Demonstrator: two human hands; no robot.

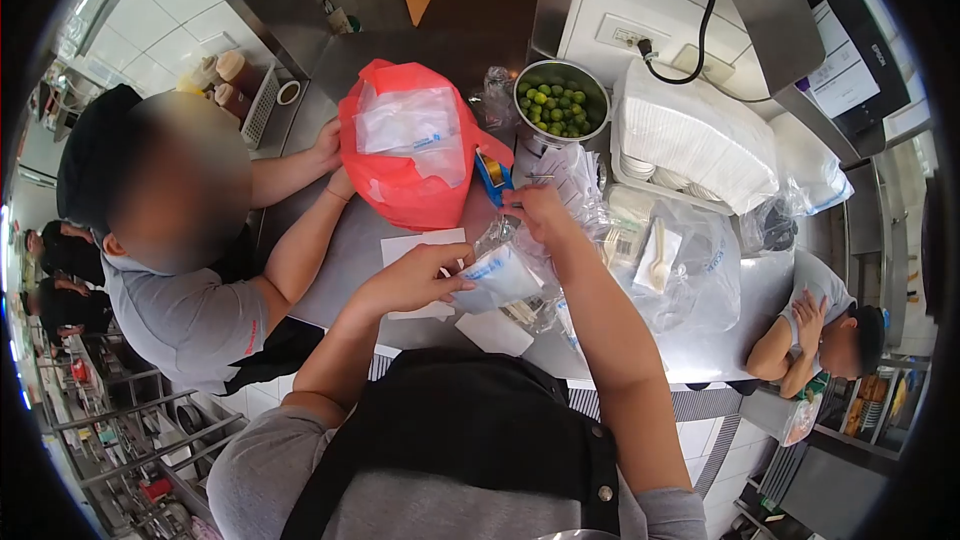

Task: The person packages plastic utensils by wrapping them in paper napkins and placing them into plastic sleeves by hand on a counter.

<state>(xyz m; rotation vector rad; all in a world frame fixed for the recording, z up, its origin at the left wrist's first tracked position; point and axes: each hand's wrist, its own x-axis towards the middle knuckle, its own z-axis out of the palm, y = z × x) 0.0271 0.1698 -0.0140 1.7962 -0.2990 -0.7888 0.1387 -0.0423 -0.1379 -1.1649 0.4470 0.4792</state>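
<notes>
Left hand grips white packet beside red bag on crowded steel table

The left hand [428, 278] is clamped on the left end of a white packet [500, 277] with blue print, held over the near side of the metal table [345, 270]. The right hand [540, 213] is just above and to the right, its fingertips at the lower end of a blue tape dispenser [492, 178]; whether they are closed on it, I cannot tell.

Beyond the left hand stands a red bag [410, 195] with white packages [408, 130] in its open top. A co-worker [190, 280] on the left has both hands at the bag's left side. Right of the bag, a metal pot [563, 137] holds small green citrus fruits [552, 105]. Further right are stacked white containers [695, 130], clear plastic bags [705, 275] and a pale spoon [657, 258]. White paper sheets [400, 252] lie near the left hand. Another person [815, 325] stands at far right, arms folded.
</notes>
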